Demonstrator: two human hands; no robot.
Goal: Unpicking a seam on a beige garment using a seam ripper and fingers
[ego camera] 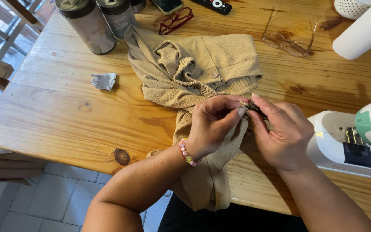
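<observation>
A beige textured garment (202,68) with a button and a gathered elastic edge lies bunched on the wooden table (56,107) and hangs over its near edge. My left hand (213,124), with a beaded bracelet on the wrist, pinches a fold of the fabric at the table's front. My right hand (282,131) meets it fingertip to fingertip and pinches the same small bit of fabric. Whether a needle or thread sits between the fingers I cannot tell.
A white and green sewing machine (353,137) stands at the right. Two dark canisters (93,23), red glasses (176,20), clear glasses (288,41), a remote (213,5), a paper towel roll (363,32) and a crumpled paper scrap (104,80) lie around.
</observation>
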